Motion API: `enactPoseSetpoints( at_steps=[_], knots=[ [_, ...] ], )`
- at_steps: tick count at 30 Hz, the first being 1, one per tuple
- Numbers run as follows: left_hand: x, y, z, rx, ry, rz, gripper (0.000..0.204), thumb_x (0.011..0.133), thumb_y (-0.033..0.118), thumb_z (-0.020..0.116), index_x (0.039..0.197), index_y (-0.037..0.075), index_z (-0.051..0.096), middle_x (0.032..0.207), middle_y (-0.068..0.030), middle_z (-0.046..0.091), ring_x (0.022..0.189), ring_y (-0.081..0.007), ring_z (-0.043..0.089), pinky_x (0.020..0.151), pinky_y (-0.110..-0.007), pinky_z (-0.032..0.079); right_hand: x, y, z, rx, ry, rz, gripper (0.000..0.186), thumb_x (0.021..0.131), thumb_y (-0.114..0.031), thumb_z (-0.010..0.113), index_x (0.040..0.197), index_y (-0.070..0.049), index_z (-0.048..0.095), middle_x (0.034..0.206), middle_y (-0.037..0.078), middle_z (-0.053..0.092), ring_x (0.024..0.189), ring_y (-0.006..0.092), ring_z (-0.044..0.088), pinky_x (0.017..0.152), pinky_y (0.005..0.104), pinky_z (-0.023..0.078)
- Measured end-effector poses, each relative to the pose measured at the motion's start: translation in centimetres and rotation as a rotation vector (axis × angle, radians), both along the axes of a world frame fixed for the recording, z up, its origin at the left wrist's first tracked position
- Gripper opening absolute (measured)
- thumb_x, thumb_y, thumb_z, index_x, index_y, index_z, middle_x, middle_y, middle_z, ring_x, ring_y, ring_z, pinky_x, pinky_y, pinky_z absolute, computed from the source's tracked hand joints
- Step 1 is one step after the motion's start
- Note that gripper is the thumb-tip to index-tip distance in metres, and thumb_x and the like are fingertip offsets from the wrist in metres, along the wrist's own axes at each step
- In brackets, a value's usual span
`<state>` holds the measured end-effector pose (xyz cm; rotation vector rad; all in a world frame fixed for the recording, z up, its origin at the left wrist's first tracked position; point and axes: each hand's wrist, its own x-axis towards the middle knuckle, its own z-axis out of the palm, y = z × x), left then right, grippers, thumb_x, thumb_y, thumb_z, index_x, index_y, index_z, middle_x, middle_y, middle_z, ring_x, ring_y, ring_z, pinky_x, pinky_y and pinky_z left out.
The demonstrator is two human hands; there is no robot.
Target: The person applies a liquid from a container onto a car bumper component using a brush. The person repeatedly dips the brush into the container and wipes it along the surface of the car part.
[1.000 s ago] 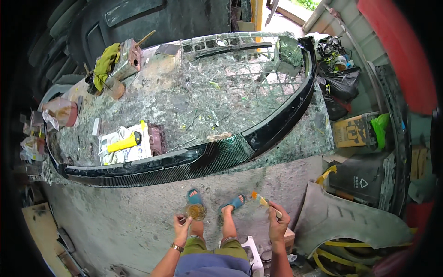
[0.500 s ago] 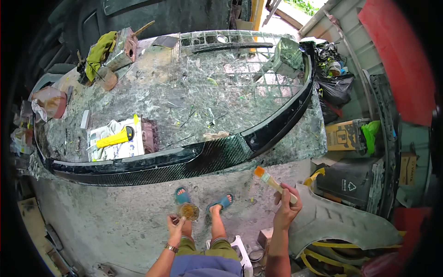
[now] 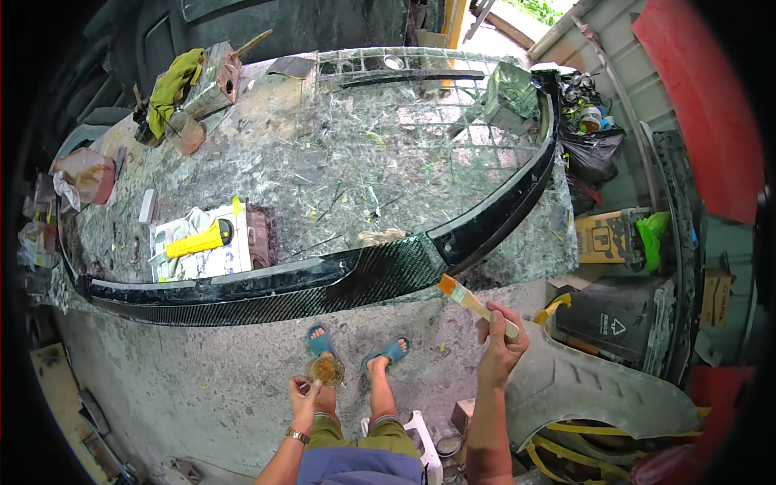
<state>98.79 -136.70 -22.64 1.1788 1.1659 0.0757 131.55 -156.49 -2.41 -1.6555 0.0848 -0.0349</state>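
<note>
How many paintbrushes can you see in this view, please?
1: the paintbrush in the right hand. The wooden stick poking up by the metal can may be another handle; its lower end is hidden.

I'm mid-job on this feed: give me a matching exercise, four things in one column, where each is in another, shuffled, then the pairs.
Things
1. flat brush
2. clear cup
3. yellow tool
4. olive-green cloth

Places
A. lying on the white sheet on the table
B. in the left hand
C. by a metal tin at the table's far left
D. in the right hand

Pairs: 1-D; 2-B; 3-A; 4-C
</note>
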Motion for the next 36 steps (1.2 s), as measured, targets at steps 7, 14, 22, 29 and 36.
enactPoseSetpoints(
  at_steps=[7, 14, 22, 29, 36],
  knots=[
    [-0.1, 0.2, -0.5, 0.017, 0.008, -0.014, 0.038, 0.089, 0.022, 0.070, 0.109, 0.006, 0.043, 0.107, -0.0071, 0.048, 0.090, -0.0135, 0.056, 0.073, -0.029, 0.053, 0.3, 0.9, 0.0, 0.031, 0.032, -0.035, 0.019, 0.096, -0.014, 0.058, 0.099, 0.003, 0.067, 0.066, 0.002, 0.057, 0.056, 0.0078, 0.047, 0.050, 0.0220, 0.033],
    [-0.4, 0.2, -0.7, 0.033, 0.012, -0.027, 0.038, 0.088, 0.022, 0.070, 0.109, 0.006, 0.043, 0.107, -0.0068, 0.047, 0.091, -0.0138, 0.056, 0.074, -0.030, 0.053, -0.1, 0.8, 0.0, 0.067, 0.044, -0.057, 0.019, 0.096, -0.014, 0.058, 0.100, 0.002, 0.067, 0.066, 0.003, 0.058, 0.053, 0.0080, 0.046, 0.048, 0.0221, 0.033],
    [0.0, 0.4, -0.2, 0.008, 0.016, -0.015, 0.037, 0.088, 0.022, 0.070, 0.108, 0.006, 0.043, 0.105, -0.0058, 0.046, 0.089, -0.0131, 0.055, 0.074, -0.029, 0.053, -1.3, -0.4, -1.2, 0.098, -0.010, -0.024, 0.017, 0.095, -0.009, 0.058, 0.105, 0.001, 0.066, 0.073, 0.006, 0.063, 0.055, 0.0070, 0.050, 0.050, 0.0208, 0.039],
    [0.7, 0.2, 0.2, -0.024, 0.000, 0.010, 0.037, 0.088, 0.021, 0.071, 0.107, 0.006, 0.043, 0.105, -0.0057, 0.047, 0.089, -0.0126, 0.055, 0.073, -0.029, 0.053, -1.5, -0.4, -2.5, 0.032, -0.061, 0.036, 0.017, 0.095, -0.009, 0.058, 0.107, -0.001, 0.067, 0.076, 0.006, 0.064, 0.056, 0.0060, 0.048, 0.050, 0.0209, 0.037],
    [0.2, 0.4, -0.4, -0.013, 0.008, -0.012, 0.036, 0.089, 0.022, 0.070, 0.108, 0.007, 0.043, 0.106, -0.0056, 0.047, 0.091, -0.0131, 0.055, 0.074, -0.030, 0.053, -1.6, -0.4, -2.6, 0.057, -0.065, 0.082, 0.018, 0.095, -0.010, 0.059, 0.109, -0.002, 0.067, 0.081, 0.007, 0.065, 0.058, 0.0054, 0.048, 0.051, 0.0207, 0.037]
  ],
)
